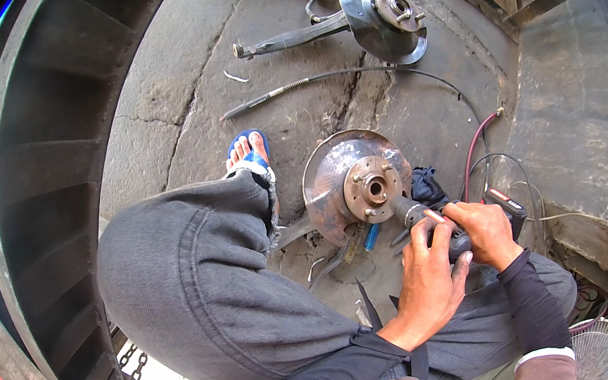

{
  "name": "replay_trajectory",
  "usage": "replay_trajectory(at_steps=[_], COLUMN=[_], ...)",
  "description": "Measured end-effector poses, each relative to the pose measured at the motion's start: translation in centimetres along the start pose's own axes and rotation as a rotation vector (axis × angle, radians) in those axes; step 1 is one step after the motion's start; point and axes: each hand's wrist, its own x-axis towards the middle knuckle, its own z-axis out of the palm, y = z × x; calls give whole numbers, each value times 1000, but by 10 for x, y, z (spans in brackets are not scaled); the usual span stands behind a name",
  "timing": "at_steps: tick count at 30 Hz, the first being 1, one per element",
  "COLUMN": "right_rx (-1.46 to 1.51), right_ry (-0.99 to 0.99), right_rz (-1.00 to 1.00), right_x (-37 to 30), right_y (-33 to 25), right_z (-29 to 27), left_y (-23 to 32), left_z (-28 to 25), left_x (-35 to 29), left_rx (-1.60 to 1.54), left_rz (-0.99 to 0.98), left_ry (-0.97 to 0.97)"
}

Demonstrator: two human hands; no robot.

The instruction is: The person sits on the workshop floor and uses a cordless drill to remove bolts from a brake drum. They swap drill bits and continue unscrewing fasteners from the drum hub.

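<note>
Both my hands are closed on a black cordless impact wrench (pixel 457 244), with its battery (pixel 509 208) showing beyond my right wrist. My left hand (pixel 428 272) wraps the back of the tool's body. My right hand (pixel 483 230) grips it from the right, and its fingers hide most of the handle. The tool's nose (pixel 409 210) points at the near right side of a rusty wheel hub (pixel 373 190) with studs and a center bore. Behind the hub is a worn round dust shield (pixel 326 179). Whether the nose touches the hub, I cannot tell.
A second hub (pixel 396 7) with a dark shield and long arm lies farther off. A welding torch (pixel 259 102) trails its cable across cracked concrete. A red hose (pixel 471 153), a blue-handled tool (pixel 372 237) and a dark cloth (pixel 426 186) lie nearby. A fan (pixel 603 350) stands lower right.
</note>
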Motion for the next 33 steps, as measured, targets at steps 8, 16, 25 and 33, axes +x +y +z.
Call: replay_trajectory(at_steps=[8, 16, 25, 33], right_rx=[58, 30, 30, 42], right_ry=[7, -6, 35, 19], right_rz=[17, 29, 10, 22], right_x=[-1, 1, 5, 9], right_y=[-1, -1, 4, 11], right_z=[0, 5, 8, 8], left_y=[3, -2, -5, -5], left_z=[-2, 2, 4, 4], left_x=[0, 0, 3, 9], left_rx=[9, -1, -7, -7], left_rz=[-20, -12, 4, 31], left_ry=[-28, -4, -5, 1])
